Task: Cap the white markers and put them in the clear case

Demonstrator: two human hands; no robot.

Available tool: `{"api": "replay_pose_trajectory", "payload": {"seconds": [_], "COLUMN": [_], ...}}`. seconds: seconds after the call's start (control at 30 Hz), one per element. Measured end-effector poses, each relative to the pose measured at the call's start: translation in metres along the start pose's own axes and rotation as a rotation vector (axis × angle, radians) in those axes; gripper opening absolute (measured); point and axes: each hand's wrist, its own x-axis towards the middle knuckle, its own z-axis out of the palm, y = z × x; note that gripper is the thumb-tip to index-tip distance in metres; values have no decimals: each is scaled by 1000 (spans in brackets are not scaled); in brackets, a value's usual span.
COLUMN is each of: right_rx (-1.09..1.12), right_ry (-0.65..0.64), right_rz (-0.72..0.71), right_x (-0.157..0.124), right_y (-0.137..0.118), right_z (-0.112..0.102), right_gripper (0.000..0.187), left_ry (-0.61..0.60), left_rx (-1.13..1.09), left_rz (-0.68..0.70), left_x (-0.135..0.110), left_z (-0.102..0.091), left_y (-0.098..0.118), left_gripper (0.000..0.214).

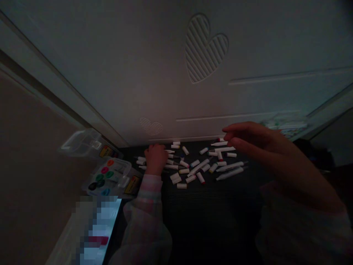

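Observation:
My left hand (156,157) reaches down onto the left side of a spread of white markers and loose caps. Its fingers are curled, and whatever is under them is hidden. Uncapped markers lie about it, one marker (173,167) just right of the fingers. My right hand (259,141) is raised over the right side, nearer the camera, fingers stretched out, thumb a little apart, with nothing visible in it. Below it lie a marker (233,166) and another marker (230,173). Short white caps with coloured ends are scattered between the hands, such as a red-ended cap (200,178).
At left stands an open clear plastic case (124,167) with several coloured round ends inside, its lid (82,143) raised. A lit screen (106,221) is at lower left. A white panel with hearts (165,73) rises behind the dark tabletop (204,209). A clear container (289,125) sits at right.

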Motion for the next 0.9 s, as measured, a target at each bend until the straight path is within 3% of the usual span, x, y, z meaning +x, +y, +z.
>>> {"api": "replay_pose_trajectory", "payload": {"seconds": [0.53,0.9], "right_rx": [28,14], "right_ry": [24,33], "right_rz": [-5,-32], "right_x": [1,2], "right_y": [1,3], "right_z": [1,1], "right_gripper": [24,21], "left_ry": [-10,-89], "left_rx": [-28,-13], "left_rz": [1,105], "left_x": [1,-1], "left_z": [6,-11], "left_y": [2,0], "left_gripper": [29,30]}}
